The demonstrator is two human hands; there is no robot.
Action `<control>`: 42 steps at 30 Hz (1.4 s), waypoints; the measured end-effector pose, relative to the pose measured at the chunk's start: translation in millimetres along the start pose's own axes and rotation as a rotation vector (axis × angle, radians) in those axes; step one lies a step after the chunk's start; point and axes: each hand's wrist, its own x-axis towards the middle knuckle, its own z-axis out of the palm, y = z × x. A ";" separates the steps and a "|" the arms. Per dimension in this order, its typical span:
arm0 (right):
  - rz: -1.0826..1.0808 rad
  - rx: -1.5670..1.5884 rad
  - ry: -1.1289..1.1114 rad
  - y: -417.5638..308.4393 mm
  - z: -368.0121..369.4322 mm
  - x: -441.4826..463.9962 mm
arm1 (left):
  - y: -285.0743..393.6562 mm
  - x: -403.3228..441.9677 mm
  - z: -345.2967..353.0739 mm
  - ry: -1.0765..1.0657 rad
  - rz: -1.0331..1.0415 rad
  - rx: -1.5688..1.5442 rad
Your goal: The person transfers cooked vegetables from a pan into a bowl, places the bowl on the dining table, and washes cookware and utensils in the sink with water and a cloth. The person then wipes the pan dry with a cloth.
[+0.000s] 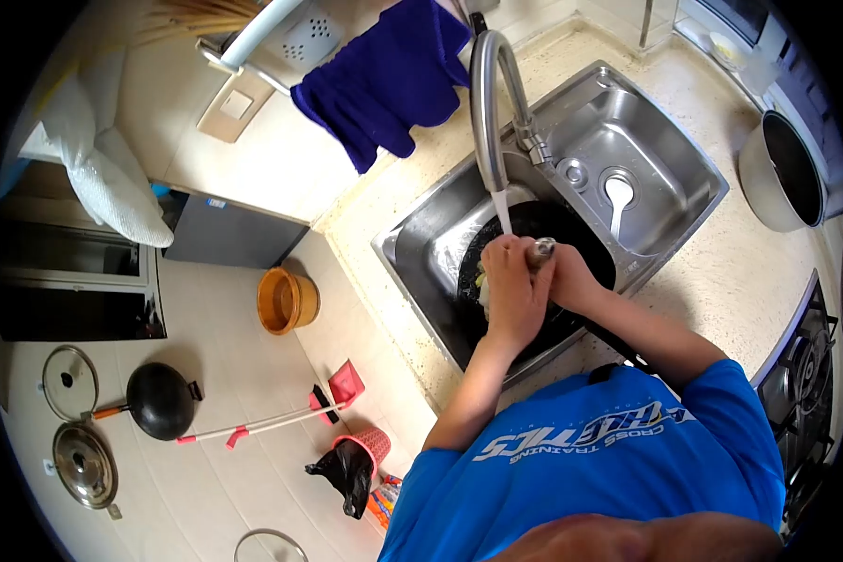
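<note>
Blue shirt, hands between sink edges

— Bright in here, isn't it?
— Very; the steel sink glares, though the black pan in it loses detail in the dark.
— And the edges?
— All 4 corners go black, straight lines bow, and those wooden sticks up top smear into blur
</note>
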 end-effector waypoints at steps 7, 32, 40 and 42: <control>0.234 0.368 0.176 -45.2 -49.4 -15.1 | 24.6 2.0 -9.1 -0.008 0.095 -0.160; -0.035 0.203 0.290 -2.7 -177.8 237.5 | -65.8 -52.4 -10.0 0.036 -0.273 -0.185; -0.185 0.215 0.443 -30.3 -176.4 324.6 | -74.0 -57.1 -13.9 0.081 -0.263 -0.184; -0.174 0.239 0.446 -34.3 -174.0 331.8 | -78.8 -58.5 -13.3 0.088 -0.254 -0.171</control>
